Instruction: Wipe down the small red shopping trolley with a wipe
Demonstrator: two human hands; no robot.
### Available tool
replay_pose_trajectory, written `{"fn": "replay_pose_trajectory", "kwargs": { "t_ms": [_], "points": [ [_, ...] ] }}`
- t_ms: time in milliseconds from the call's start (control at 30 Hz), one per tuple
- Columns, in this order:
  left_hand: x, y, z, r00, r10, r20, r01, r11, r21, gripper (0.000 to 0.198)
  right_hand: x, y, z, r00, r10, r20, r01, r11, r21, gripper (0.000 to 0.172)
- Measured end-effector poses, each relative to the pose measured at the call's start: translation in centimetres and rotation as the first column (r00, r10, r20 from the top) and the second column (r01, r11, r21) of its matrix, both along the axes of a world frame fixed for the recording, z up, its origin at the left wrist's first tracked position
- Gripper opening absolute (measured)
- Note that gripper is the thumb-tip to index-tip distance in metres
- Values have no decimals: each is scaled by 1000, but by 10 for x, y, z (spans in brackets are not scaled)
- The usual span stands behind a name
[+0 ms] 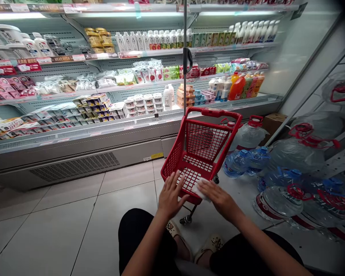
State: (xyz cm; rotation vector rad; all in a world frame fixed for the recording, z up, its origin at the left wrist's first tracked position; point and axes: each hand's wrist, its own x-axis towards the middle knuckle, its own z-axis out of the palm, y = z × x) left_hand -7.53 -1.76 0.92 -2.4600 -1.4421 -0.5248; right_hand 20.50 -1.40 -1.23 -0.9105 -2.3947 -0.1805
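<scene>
A small red shopping cart [201, 145] stands on the tiled floor just ahead of my knees. My left hand [170, 194] rests on the near rim of the cart with its fingers spread and flat. On the same rim, to the right, my right hand [218, 196] presses a white cloth or wipe [199, 188] flat against the red plastic, fingers stretched over it. The cart's basket holds nothing that I can see.
A long chilled display [103, 96] with dairy cartons, cups and bottles fills the left and centre. A thin pole [184, 57] rises behind the cart. Several large water jugs [278, 168] lie stacked on the floor at right, beside a metal rack [336, 161].
</scene>
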Motion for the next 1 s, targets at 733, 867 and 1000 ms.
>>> {"fn": "replay_pose_trajectory", "kwargs": {
  "t_ms": [733, 867, 1000],
  "points": [
    [41, 13, -19, 977, 174, 122, -181, 983, 44, 80, -51, -29, -8, 933, -358, -36, 359, 932, 44, 79],
    [50, 1, -15, 993, 89, 80, -91, 995, 33, 88, -60, -23, -9, 935, -354, -28, 355, 931, 80, 82],
    [27, 3, -7, 999, -31, 10, 31, 997, 76, 83, -23, -24, -13, 938, -346, 35, 344, 938, 53, 83]
  ]
}}
